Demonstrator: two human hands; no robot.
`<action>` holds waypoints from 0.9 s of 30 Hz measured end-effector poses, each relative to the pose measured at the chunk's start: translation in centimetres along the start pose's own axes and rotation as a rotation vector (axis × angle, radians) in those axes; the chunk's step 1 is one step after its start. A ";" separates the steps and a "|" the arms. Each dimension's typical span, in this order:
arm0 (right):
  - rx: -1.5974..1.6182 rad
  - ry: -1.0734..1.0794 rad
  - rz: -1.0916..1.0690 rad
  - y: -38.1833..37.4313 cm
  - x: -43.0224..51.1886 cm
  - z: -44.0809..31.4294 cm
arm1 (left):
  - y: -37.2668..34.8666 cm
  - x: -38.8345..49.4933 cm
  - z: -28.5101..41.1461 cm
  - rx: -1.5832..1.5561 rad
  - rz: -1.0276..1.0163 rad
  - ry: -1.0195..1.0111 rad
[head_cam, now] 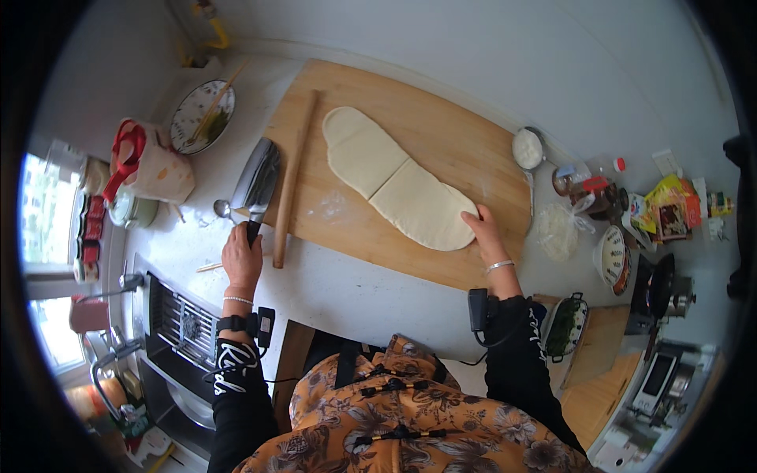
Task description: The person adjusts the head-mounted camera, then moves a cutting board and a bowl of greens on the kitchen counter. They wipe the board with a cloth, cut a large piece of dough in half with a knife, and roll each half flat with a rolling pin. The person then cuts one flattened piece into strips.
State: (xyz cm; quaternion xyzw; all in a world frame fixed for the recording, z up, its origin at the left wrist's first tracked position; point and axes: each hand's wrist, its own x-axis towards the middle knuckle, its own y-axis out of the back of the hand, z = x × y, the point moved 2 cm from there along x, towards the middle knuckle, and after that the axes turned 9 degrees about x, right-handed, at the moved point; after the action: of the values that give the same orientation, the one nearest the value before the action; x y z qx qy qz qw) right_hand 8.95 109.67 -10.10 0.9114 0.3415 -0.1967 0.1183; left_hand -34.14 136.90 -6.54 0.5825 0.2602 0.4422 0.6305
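A flattened sheet of dough [402, 177] lies slantwise on a wooden board [355, 239], with a cut line across its middle. My right hand [484, 227] touches the dough's lower right end, thumb on its edge. At the board's left, my left hand [241, 257] grips the black handle of a cleaver [258, 174], whose broad blade lies along the board's left edge. Between cleaver and dough rests a wooden rolling pin [295, 177], one end reaching past the board's near edge. Some flour marks the board between the pin and the dough.
On the left are a metal spoon [222, 207], a patterned plate [181, 121] with chopsticks and a cloth-like bag [168, 171]. A sink [177, 378] is at lower left. A bowl of flour [527, 149], plastic bag [557, 227] and patterned bowl [609, 253] stand right.
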 end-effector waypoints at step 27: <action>-1.009 0.670 -0.157 -10.6 -13.3 -1.9 | -1.4 5.1 8.7 -0.038 -0.027 -0.124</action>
State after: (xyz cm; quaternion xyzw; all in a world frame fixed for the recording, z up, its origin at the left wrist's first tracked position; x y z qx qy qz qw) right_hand -6.75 110.47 -3.47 0.7272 0.4775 0.2788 0.4067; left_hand -24.03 137.04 -5.33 0.5929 0.2201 0.4015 0.6624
